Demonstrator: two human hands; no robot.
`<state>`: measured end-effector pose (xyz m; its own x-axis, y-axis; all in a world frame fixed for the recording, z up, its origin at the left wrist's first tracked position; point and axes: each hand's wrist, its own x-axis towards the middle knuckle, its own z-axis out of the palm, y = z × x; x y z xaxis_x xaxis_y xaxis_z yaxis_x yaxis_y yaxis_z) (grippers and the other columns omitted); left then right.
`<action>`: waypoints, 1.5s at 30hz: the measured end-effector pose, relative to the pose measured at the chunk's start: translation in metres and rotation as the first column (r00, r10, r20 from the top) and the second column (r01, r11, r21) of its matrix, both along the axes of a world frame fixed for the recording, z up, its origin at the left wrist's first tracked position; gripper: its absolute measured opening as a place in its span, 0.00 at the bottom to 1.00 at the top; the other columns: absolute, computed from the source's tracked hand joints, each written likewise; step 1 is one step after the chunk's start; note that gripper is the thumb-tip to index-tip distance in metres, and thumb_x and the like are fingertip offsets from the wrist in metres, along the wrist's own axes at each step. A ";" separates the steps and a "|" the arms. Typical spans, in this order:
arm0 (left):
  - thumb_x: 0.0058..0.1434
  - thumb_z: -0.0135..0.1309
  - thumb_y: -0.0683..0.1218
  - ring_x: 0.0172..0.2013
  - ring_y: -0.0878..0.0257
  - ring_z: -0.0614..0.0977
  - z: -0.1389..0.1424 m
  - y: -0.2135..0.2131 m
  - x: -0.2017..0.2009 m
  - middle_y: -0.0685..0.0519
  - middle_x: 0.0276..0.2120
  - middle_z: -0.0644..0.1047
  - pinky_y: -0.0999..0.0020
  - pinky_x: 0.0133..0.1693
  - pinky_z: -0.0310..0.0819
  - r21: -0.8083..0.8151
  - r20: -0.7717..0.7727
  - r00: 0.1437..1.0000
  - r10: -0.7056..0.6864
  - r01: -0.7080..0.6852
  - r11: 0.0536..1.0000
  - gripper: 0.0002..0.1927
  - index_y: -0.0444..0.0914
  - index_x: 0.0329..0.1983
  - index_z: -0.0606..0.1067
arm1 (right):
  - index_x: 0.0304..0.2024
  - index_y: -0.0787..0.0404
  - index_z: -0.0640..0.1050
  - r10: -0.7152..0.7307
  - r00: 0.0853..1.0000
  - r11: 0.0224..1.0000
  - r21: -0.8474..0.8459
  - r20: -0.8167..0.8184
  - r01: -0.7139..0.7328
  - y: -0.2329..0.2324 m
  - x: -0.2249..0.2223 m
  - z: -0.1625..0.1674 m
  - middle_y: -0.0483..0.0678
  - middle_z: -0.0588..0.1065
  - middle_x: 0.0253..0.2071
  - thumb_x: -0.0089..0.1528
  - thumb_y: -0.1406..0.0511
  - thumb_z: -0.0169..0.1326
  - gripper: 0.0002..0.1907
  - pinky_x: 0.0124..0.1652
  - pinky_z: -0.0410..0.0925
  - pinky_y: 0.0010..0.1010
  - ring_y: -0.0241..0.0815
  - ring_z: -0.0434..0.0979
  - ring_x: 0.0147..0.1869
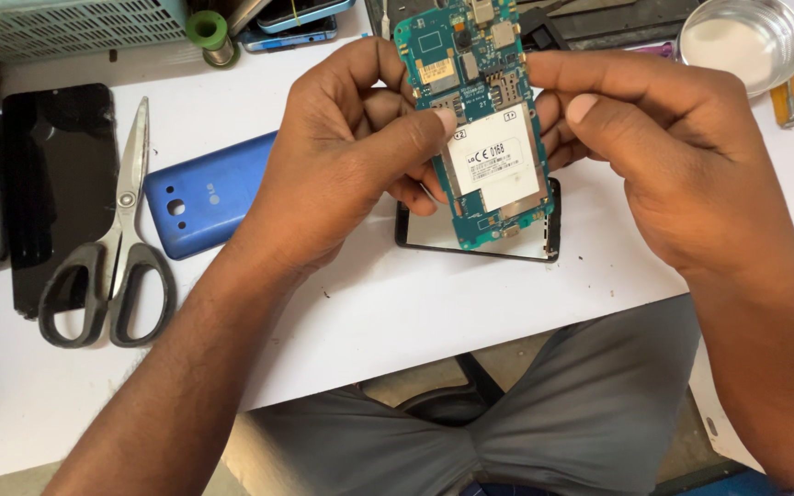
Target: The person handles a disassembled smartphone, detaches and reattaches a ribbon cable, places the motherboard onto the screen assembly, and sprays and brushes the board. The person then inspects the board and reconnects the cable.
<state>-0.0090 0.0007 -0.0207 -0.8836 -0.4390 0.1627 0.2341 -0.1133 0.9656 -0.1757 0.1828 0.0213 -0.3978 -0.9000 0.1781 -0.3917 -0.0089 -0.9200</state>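
Two hands: both on one teal circuit board (pixel 484 129), lifted over white table (pixel 397 312)
Board axis: long, near upright, top tilted away
Left hand (pixel 342 156): thumb pinching board's left edge
Right hand (pixel 663 156): fingers closed on right edge, equally near
Phone frame (pixel 480 241): black, flat, directly under board
Back cover (pixel 209 195): blue, left of left hand
Scissors (pixel 112 248): far left

Left edge: we see grey-handled scissors (pixel 107 266) lying beside a black glass panel (pixel 57 184).
Middle: we see a blue back cover (pixel 209 195) on the white counter (pixel 397 312).
Top right: we see a round metal dish (pixel 742 41).
Top left: we see a green spool (pixel 206 30) by a grey mesh basket (pixel 66 26).
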 end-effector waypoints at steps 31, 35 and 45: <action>0.44 0.60 0.40 0.27 0.64 0.74 0.004 -0.010 0.012 0.54 0.36 0.79 0.67 0.29 0.69 -0.624 0.288 0.927 0.241 -0.010 0.782 0.18 0.37 0.41 0.77 | 0.63 0.63 0.72 0.244 0.695 0.932 0.362 -0.676 0.025 0.001 -0.013 0.010 0.54 0.72 0.53 0.49 0.60 0.70 0.41 0.53 0.70 0.40 0.49 0.76 0.55; 0.42 0.59 0.40 0.31 0.63 0.78 0.001 -0.012 0.009 0.53 0.36 0.80 0.67 0.33 0.73 -0.646 0.319 0.925 0.208 0.052 0.762 0.20 0.37 0.42 0.78 | 0.64 0.62 0.71 0.310 0.646 0.902 0.430 -0.698 0.032 0.004 -0.019 0.005 0.54 0.73 0.52 0.47 0.58 0.70 0.44 0.54 0.69 0.42 0.52 0.75 0.58; 0.42 0.59 0.37 0.33 0.60 0.81 -0.009 -0.013 0.006 0.49 0.35 0.80 0.65 0.35 0.77 -0.720 0.284 0.941 0.187 0.081 0.689 0.23 0.35 0.46 0.81 | 0.67 0.61 0.70 0.340 0.608 0.870 0.485 -0.717 0.085 0.006 -0.023 0.003 0.55 0.73 0.57 0.49 0.56 0.69 0.45 0.54 0.69 0.43 0.54 0.74 0.61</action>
<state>-0.0028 -0.0123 -0.0293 -0.9202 -0.3534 0.1686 -0.1073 0.6418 0.7593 -0.1989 0.1890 0.0245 -0.1781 -0.9820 -0.0623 -0.9652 0.1867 -0.1832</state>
